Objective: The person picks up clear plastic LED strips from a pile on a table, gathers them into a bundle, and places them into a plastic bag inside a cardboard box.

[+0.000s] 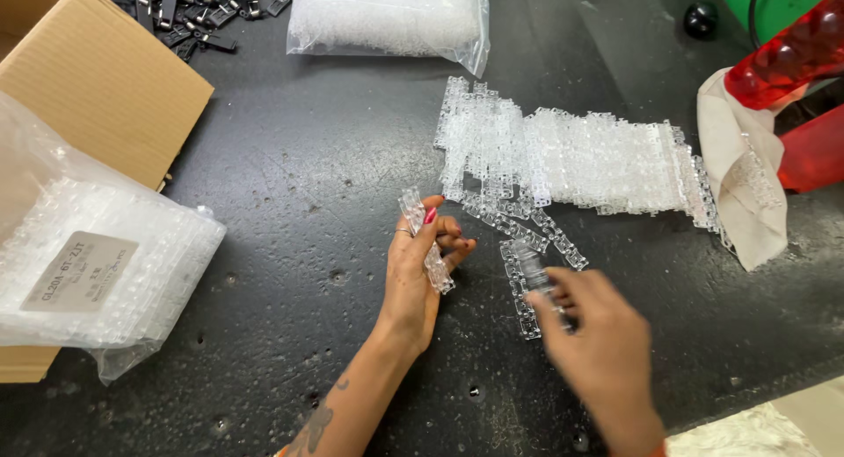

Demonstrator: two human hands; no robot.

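Both hands (pixel 422 264) clasping clear strips (pixel 425 239)

Clear plastic strips (pixel 571 163), glossy and ribbed, lie on a matt black table (pixel 299 176) whose surface is rough and pitted. The left hand (pixel 418 268) holds one such strip (pixel 425 239) (translucent, faintly frosted). Thin glossy plastic bags (pixel 391 18), a matt brown cardboard box (pixel 97 79), an off-white cloth (pixel 747 176), glossy red plastic (pixel 787 53).

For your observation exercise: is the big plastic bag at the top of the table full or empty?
Full. The clear bag bulges with small clear plastic pieces and lies flat on the dark table; whether its top is sealed is out of view.
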